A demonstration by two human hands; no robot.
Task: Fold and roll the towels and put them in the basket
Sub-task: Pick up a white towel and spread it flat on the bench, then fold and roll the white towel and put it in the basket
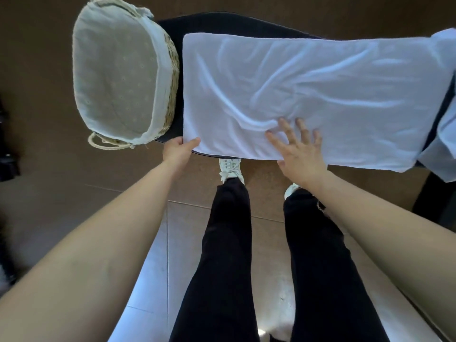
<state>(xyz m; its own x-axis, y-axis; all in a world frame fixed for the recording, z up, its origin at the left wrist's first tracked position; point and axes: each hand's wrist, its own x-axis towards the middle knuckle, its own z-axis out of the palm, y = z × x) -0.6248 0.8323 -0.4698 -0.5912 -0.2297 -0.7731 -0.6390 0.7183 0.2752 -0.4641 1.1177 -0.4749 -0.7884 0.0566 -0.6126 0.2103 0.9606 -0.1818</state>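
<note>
Towel (320, 82) lies flat on the table (197, 23) beside the basket (172, 70); your left hand (177, 149) pinches its near corner, seemingly as anchor; your right hand (298, 149), fingers spread, presses down, apparently smoothing wrinkles.

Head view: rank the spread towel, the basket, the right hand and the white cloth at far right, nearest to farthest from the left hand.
1. spread towel: its near left corner is pinched by the left hand.
2. basket: just left of that corner.
3. right hand: flat on the towel, to the right.
4. white cloth: far right edge.
</note>
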